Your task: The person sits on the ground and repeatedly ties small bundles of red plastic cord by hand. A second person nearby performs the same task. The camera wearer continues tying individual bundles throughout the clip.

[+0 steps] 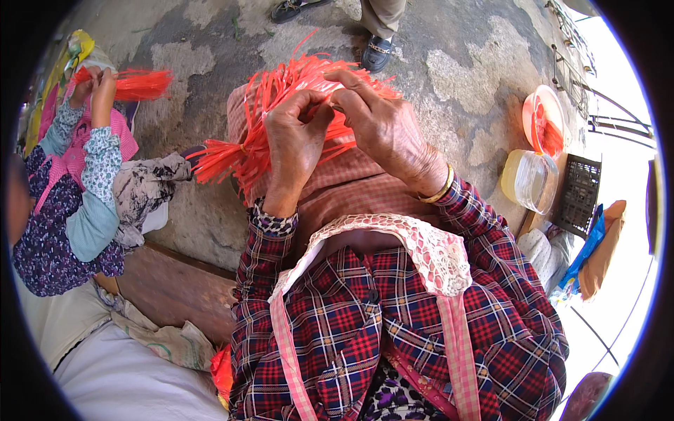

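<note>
A loose heap of red plastic strips (295,79) lies across my lap, over a pink checked apron (342,181). Both hands meet above it with thumbs and fingers pinched together. My left hand (297,142) grips strips between thumb and forefinger. From the other side, my right hand (384,123) pinches at the same spot, its upper fingers bent; the exact strip between the fingertips is hard to make out. Left of my left hand, one bunch of strips (224,158) is gathered by a thin yellowish tie and fans out at its end.
At left, another person's hands (95,87) hold a red strip bundle (139,84). A shod foot (376,52) stands ahead on the patchy concrete floor (463,63). To the right are a pink basin (529,116) with red strips, a clear plastic container (529,181) and a black crate (578,196).
</note>
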{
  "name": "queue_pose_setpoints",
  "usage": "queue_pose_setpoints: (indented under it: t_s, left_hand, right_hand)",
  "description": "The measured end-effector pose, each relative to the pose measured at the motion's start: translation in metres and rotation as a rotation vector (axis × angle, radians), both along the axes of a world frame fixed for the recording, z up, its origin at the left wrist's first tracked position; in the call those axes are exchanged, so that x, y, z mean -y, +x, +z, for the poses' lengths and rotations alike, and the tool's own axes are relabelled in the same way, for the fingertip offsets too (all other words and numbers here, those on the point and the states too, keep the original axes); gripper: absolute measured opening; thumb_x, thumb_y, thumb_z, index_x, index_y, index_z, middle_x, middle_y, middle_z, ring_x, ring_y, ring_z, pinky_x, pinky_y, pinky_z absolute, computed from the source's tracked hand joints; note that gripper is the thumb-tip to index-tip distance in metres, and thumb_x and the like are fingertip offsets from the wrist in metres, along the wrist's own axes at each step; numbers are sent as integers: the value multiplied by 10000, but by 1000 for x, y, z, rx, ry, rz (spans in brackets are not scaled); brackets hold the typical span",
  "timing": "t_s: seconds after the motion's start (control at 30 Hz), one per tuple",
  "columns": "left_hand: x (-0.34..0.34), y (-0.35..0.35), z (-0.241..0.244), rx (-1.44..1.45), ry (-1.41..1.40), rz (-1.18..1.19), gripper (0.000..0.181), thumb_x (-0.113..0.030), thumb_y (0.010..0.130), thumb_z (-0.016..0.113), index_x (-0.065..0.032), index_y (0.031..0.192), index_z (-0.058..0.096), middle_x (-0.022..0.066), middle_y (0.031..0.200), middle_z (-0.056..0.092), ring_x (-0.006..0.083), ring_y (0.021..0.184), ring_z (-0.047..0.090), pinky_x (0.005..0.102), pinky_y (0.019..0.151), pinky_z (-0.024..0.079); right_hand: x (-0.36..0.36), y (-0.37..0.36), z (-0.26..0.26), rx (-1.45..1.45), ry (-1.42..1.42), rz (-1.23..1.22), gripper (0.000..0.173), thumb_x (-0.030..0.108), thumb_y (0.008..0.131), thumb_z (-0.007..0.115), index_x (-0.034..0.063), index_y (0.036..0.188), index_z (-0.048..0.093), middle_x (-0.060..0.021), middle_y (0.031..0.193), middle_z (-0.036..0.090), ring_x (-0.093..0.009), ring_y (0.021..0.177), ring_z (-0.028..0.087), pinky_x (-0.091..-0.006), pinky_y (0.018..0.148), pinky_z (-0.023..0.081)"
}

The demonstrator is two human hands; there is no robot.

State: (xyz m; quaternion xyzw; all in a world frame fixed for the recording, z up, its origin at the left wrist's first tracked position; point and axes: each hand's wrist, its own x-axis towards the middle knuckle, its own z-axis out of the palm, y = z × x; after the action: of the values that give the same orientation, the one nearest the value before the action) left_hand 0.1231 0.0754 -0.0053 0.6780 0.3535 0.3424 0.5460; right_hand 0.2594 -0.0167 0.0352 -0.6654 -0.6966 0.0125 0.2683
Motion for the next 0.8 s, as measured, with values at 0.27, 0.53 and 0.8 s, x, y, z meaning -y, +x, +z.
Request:
queue_pose_setpoints:
  t_s: [0.27, 0.53, 0.8]
  left_hand:
    - [-1, 0, 11, -131, 83, -119, 87, -46, 862, 683, 19, 915, 706, 96, 760, 709, 121, 645, 639, 290, 634, 520]
    - [-6, 3, 14, -66, 318, -55, 128, -19, 861, 702, 12, 983, 683, 99, 945, 701, 164, 851, 666, 302, 754, 522]
    - [-6, 6, 10, 96, 197, -80, 162, 36, 852, 714, -10, 1004, 679, 79, 972, 697, 177, 887, 673, 299, 788, 528]
  right_hand:
    - [-4, 9, -11, -239, -26, 11, 197, -9, 846, 633, -9, 1030, 562, -166, 945, 678, -329, 773, 690, -386, 601, 558]
    - [-10, 14, -17, -1097, -141, -180, 137, 90, 963, 660, -14, 1033, 717, -32, 830, 700, -80, 722, 624, -249, 654, 533]
    - [-10, 26, -9, -1254, -186, -124, 310, 165, 944, 715, -5, 1189, 631, -37, 830, 693, -74, 724, 617, -232, 621, 505]
